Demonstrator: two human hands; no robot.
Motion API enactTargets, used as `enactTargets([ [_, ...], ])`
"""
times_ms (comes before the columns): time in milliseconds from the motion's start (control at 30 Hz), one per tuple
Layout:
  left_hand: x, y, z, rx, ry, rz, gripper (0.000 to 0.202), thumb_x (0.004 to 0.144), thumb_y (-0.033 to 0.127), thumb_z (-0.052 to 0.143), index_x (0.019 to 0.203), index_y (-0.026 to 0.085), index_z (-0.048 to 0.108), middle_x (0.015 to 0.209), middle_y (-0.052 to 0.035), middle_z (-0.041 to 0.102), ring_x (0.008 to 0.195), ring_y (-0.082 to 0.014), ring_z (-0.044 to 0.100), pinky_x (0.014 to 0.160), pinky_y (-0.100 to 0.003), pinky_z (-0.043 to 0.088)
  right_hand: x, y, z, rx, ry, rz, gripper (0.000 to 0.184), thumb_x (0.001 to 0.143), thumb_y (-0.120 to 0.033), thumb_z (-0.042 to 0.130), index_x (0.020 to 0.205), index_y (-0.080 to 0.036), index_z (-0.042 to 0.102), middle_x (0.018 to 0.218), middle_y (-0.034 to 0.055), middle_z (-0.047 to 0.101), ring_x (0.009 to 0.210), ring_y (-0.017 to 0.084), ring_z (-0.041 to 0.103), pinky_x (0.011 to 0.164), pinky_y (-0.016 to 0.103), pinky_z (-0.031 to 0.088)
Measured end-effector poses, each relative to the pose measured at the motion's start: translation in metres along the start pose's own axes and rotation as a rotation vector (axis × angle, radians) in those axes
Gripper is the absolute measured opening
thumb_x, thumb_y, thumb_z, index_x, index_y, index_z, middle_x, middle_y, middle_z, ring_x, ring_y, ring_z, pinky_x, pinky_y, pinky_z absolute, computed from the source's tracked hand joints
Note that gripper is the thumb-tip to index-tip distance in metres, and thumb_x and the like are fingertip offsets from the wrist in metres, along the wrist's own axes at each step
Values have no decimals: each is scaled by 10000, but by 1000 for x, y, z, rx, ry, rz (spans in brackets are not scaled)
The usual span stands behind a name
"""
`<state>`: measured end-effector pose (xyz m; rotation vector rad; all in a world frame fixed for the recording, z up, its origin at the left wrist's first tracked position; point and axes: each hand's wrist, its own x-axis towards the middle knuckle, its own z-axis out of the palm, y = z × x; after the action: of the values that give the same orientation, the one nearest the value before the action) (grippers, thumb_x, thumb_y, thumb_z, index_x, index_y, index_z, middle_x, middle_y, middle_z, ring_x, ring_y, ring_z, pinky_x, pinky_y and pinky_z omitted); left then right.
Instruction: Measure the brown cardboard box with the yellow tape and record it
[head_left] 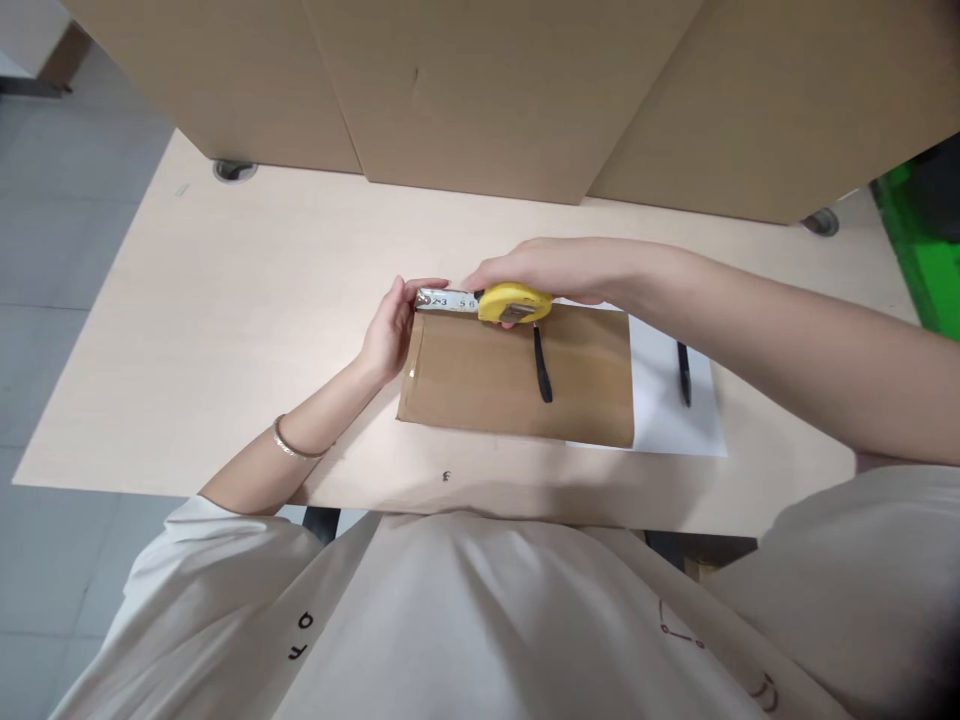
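Note:
A yellow tape measure point(517, 302) lies along the far edge of a brown cardboard box point(480, 375), its short length of blade point(450, 300) pulled out to the left. My right hand point(532, 268) is closed around the tape measure's case from the far side. At the box's far left corner, my left hand point(393, 325) pinches the free end of the blade. A black strap point(543, 368) hangs from the case across the top of the box.
White paper point(652, 400) sits partly under the box's right side, with a black pen point(684, 374) on it. Large cardboard panels point(487, 110) stand along the far side of the table point(225, 300). Two cable holes point(235, 171) are by them.

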<state>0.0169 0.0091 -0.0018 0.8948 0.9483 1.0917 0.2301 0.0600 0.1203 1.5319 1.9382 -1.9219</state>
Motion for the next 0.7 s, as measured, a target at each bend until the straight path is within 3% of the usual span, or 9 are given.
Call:
enactTargets([
  [300, 7, -8, -12, 208, 43, 112, 372, 955, 558, 593, 1054, 223, 721, 1138, -41, 758, 1117, -233, 695, 1040, -372, 541, 9, -17, 3, -129, 24, 99, 372, 903, -561, 727, 838, -199, 674, 799, 47, 650, 709, 160, 647, 593, 258, 460],
  [500, 11, 3, -25, 512, -59, 157, 556, 964, 710, 524, 1125, 198, 674, 1168, -73, 744, 1130, -245, 672, 1050, -381, 526, 2, -27, 4, -170, -44, 187, 316, 1004, -431, 594, 877, -149, 663, 786, 51, 643, 713, 138, 632, 652, 247, 505],
  [600, 10, 9, -26, 657, -78, 184, 615, 986, 746, 447, 1149, 189, 651, 1203, -89, 734, 1154, -244, 656, 1067, -380, 515, -13, -19, -6, -188, -55, 173, 333, 1046, -453, 561, 994, -152, 693, 849, 45, 686, 794, 134, 675, 724, 226, 532],
  [700, 8, 13, -25, 712, -78, 178, 604, 1013, 720, 404, 1170, 185, 636, 1226, -92, 726, 1167, -240, 646, 1070, -376, 510, -39, 6, -28, -273, -35, 207, 424, 1091, -516, 477, 1063, -184, 739, 984, 54, 744, 958, 159, 721, 850, 248, 562],
])
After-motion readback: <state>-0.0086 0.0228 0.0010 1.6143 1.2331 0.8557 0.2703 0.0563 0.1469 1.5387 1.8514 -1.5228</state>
